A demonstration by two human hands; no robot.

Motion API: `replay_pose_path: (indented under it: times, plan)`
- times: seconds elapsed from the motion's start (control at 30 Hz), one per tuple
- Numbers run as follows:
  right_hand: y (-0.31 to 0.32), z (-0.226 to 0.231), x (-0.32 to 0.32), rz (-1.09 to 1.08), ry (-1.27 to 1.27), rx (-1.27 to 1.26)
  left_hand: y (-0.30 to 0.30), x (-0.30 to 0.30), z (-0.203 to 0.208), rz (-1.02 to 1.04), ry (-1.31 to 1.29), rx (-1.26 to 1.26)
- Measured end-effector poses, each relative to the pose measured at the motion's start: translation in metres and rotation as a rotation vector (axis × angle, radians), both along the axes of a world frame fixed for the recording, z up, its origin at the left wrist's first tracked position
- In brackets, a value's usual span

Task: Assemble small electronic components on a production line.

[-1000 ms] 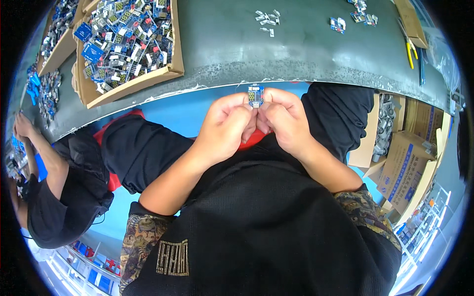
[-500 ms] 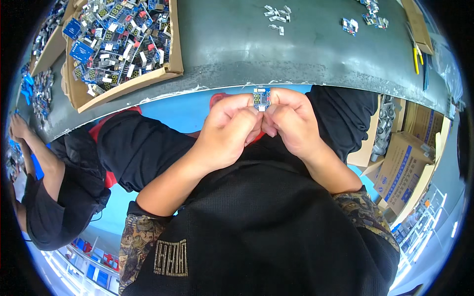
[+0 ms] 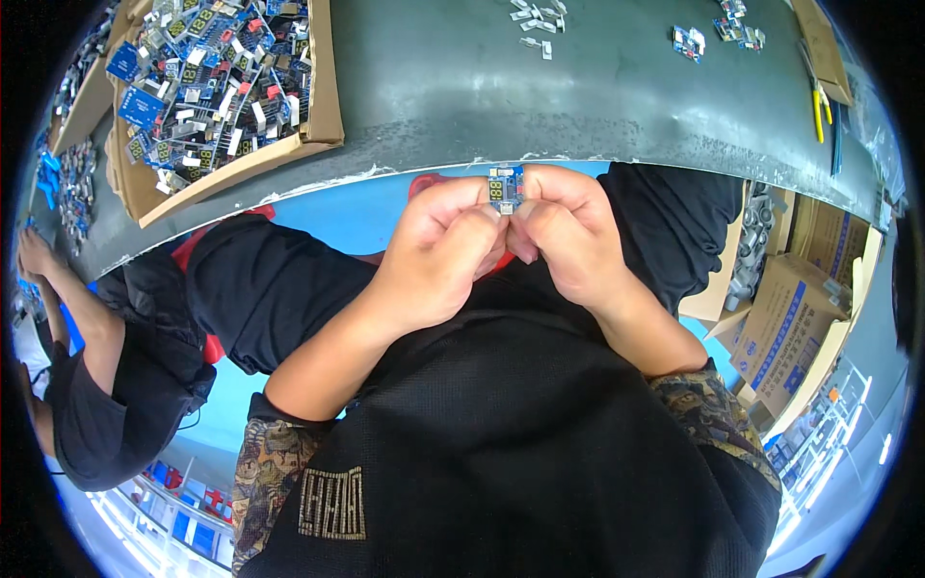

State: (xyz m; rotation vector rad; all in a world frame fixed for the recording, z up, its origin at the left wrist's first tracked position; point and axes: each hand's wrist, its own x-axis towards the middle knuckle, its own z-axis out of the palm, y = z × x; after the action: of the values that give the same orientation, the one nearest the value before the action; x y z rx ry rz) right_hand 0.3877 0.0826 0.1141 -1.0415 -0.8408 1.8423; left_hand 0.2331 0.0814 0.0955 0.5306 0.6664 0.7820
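Between my two hands, just off the table's near edge, is a small blue circuit board (image 3: 504, 187) with a dark digit display and metal connectors. My left hand (image 3: 449, 236) pinches its left side between thumb and bent fingers. From the other side my right hand (image 3: 568, 231) grips it the same way, its thumb close to the left thumb. The undersides of the fingers and the back of the board are hidden.
An open cardboard box (image 3: 323, 72) heaped with similar boards stands at the left of the dark table (image 3: 578, 106). Small white parts (image 3: 538, 19) and a few boards (image 3: 688, 42) lie farther back. Yellow-handled pliers (image 3: 819, 111) rest at right. A co-worker (image 3: 92, 366) sits at left.
The view has shifted slightly, so the box and table contents appear a little moved. Both hands keep the circuit board in nearly the same grip.
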Motion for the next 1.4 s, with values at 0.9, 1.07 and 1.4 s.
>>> replay_pose_path:
  times: [0.9,1.07,1.4]
  plan:
    - [0.016,0.044,-0.001,0.210,-0.521,0.601,0.018,-0.044,-0.100,-0.827,1.126,0.672]
    - [0.057,0.096,-0.065,0.084,-0.820,0.942,0.015,-0.039,-0.143,-0.864,1.133,0.677]
    - [0.093,0.135,-0.145,0.480,-1.209,1.156,0.011,-0.051,-0.171,-0.709,1.145,0.696]
